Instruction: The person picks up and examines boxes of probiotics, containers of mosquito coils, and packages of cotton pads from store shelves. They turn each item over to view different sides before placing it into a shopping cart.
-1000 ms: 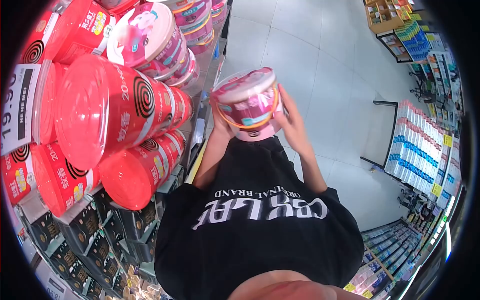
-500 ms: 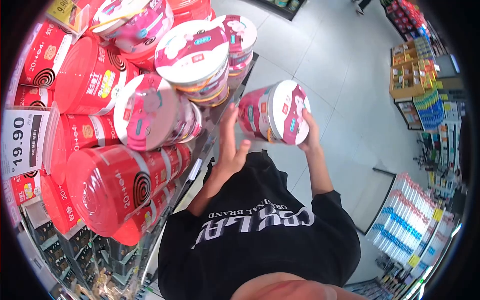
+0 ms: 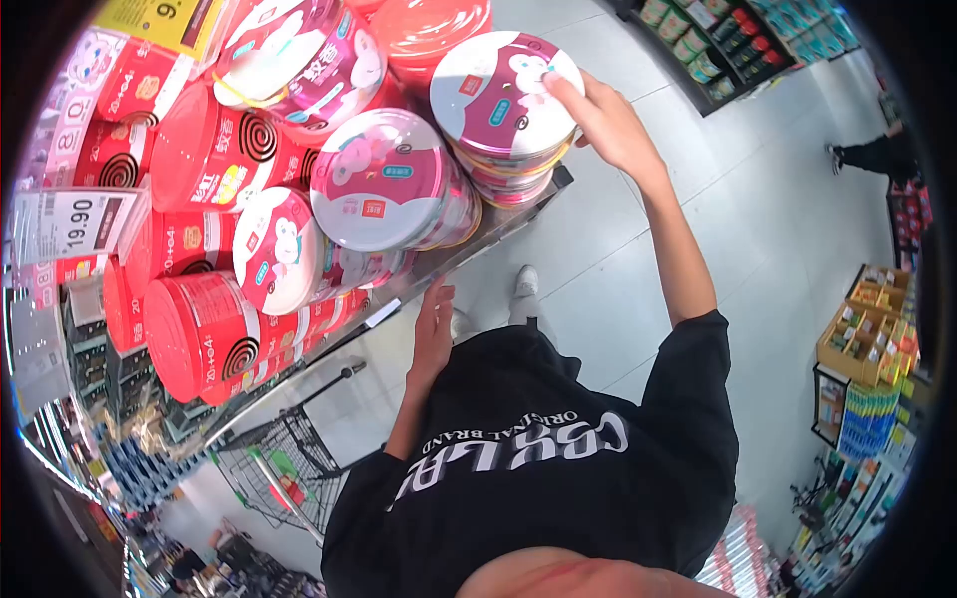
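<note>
A round mosquito-coil tub (image 3: 506, 95) with a purple and white cartoon lid stands on a stack at the display's far right corner. My right hand (image 3: 610, 122) grips this tub at its right rim, the thumb lying over the lid and the fingers down the side. Beside it are a second purple and white tub (image 3: 384, 179) and a smaller-looking tilted one (image 3: 279, 249). My left hand (image 3: 434, 334) is held low by the shelf's front edge, fingers stretched out, with nothing in it.
Red mosquito-coil tubs (image 3: 204, 149) are piled on the left behind price tags (image 3: 85, 224). A shopping cart (image 3: 289, 468) stands at lower left. Shelving (image 3: 713, 45) is at the top, and cardboard display boxes (image 3: 867, 339) stand at right. Another person's leg (image 3: 867, 154) shows at far right.
My right hand has carried the tub from in front of my body up and left onto the display stack. My left hand has dropped lower, away from the tub. The view has turned.
</note>
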Demonstrator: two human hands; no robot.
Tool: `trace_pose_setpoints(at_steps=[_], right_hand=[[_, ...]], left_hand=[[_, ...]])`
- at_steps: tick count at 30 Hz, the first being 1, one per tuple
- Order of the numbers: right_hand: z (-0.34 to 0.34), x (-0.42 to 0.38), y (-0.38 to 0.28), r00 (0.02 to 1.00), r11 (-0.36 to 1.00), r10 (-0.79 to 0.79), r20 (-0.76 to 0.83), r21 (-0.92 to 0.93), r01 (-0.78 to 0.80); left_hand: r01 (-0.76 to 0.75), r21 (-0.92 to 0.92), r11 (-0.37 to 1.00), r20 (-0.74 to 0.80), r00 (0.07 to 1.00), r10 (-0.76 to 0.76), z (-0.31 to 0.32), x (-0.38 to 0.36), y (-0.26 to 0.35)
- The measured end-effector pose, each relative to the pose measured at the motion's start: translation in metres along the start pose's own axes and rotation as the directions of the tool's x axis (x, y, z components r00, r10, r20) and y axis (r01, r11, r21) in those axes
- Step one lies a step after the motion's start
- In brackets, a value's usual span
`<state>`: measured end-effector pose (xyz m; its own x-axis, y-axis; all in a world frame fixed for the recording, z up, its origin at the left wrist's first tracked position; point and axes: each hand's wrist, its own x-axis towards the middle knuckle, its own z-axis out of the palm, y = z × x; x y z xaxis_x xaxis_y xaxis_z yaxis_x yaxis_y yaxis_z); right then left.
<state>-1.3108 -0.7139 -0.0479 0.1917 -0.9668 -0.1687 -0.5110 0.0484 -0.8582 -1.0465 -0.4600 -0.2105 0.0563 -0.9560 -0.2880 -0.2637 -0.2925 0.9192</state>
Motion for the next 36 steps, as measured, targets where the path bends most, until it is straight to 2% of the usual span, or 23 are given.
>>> trace_pose_setpoints(at_steps=[3,5,6,7,8,10,11,13,14,15,16,17,18,19,20,21,22,24,26,29,31,35,36], right_hand=[[0.007,-0.012,0.005,0.997,0.991,-0.033,-0.072,0.129,0.042],[0.021,-0.027,0.031,0.967,0.951,-0.097,-0.237,0.264,0.160],[0.027,-0.040,0.043,0.956,0.943,-0.043,-0.289,0.303,0.134],[0.036,-0.057,0.066,0.952,0.929,-0.063,-0.300,0.331,0.166],[0.060,-0.075,0.068,0.942,0.933,0.054,-0.330,0.354,0.070],[0.118,-0.099,0.134,0.985,0.918,-0.004,-0.173,0.390,0.072],[0.160,-0.120,0.133,0.999,0.925,0.018,-0.051,0.380,0.002],[0.247,-0.149,0.180,0.929,0.910,-0.226,0.292,0.404,0.095],[0.268,-0.155,0.172,0.930,0.907,-0.196,0.312,0.418,0.051],[0.296,-0.173,0.173,0.869,0.972,-0.169,0.465,0.224,0.069],[0.334,-0.204,0.139,0.763,0.995,-0.008,0.646,0.082,-0.059],[0.376,-0.235,0.112,0.642,0.987,-0.154,0.751,0.153,0.057],[0.413,-0.261,0.091,0.462,0.978,-0.200,0.864,0.149,0.144],[0.454,-0.287,0.069,0.313,0.936,-0.275,0.909,0.178,0.305],[0.486,-0.313,0.050,0.144,0.866,-0.306,0.941,0.212,0.452],[0.511,-0.353,-0.001,0.018,0.840,-0.298,0.954,0.253,0.480],[0.556,-0.395,-0.062,-0.134,0.800,-0.284,0.950,0.311,0.513],[0.610,-0.422,-0.099,-0.272,0.705,-0.339,0.901,0.435,0.561],[0.660,-0.440,-0.135,-0.335,0.642,-0.340,0.879,0.477,0.600],[0.731,-0.461,-0.174,-0.328,0.633,-0.329,0.886,0.464,0.619],[0.788,-0.471,-0.181,-0.347,0.561,-0.480,0.806,0.586,0.584],[0.898,-0.487,-0.200,-0.385,0.282,-0.724,0.572,0.755,0.592],[0.919,-0.490,-0.197,-0.381,0.223,-0.732,0.566,0.726,0.650]], left_hand=[[0.090,0.057,0.994,-0.067,0.994,-0.086,-0.008,-0.029,-0.012],[0.176,0.072,0.982,-0.132,0.977,-0.166,-0.020,-0.055,-0.034],[0.243,0.055,0.968,-0.196,0.954,-0.228,-0.024,-0.071,-0.043],[0.249,0.179,0.952,-0.195,0.957,-0.214,-0.024,-0.090,-0.054],[0.278,0.302,0.912,-0.225,0.950,-0.216,-0.031,-0.112,-0.072],[0.403,0.431,0.807,-0.303,0.908,-0.291,-0.036,-0.170,-0.132],[0.477,0.456,0.751,-0.279,0.878,-0.388,-0.040,-0.197,-0.138],[0.591,0.336,0.733,-0.330,0.803,-0.497,-0.048,-0.247,-0.152],[0.601,0.270,0.752,-0.357,0.788,-0.501,-0.050,-0.262,-0.159],[0.605,0.203,0.770,-0.384,0.772,-0.506,-0.049,-0.279,-0.164],[0.605,0.123,0.787,-0.421,0.750,-0.510,-0.049,-0.305,-0.175],[0.613,0.055,0.788,-0.460,0.716,-0.525,-0.052,-0.331,-0.194],[0.613,-0.015,0.790,-0.481,0.688,-0.543,-0.049,-0.361,-0.214],[0.604,-0.073,0.794,-0.510,0.661,-0.550,-0.059,-0.388,-0.233],[0.676,-0.029,0.736,-0.538,0.610,-0.581,-0.067,-0.413,-0.247],[0.741,0.003,0.671,-0.560,0.557,-0.613,-0.071,-0.447,-0.256],[0.710,-0.089,0.699,-0.681,0.469,-0.562,-0.090,-0.489,-0.275],[0.679,-0.151,0.718,-0.771,0.373,-0.515,-0.122,-0.511,-0.285],[0.631,-0.185,0.754,-0.854,0.277,-0.441,-0.154,-0.530,-0.291],[0.499,-0.231,0.836,-0.940,0.109,-0.325,-0.216,-0.539,-0.281],[0.358,-0.284,0.889,-0.953,-0.007,-0.302,-0.266,-0.550,-0.277],[0.461,-0.136,0.877,-0.984,-0.163,-0.067,-0.383,-0.578,-0.322],[0.492,-0.132,0.861,-0.980,-0.194,-0.039,-0.417,-0.587,-0.335]])
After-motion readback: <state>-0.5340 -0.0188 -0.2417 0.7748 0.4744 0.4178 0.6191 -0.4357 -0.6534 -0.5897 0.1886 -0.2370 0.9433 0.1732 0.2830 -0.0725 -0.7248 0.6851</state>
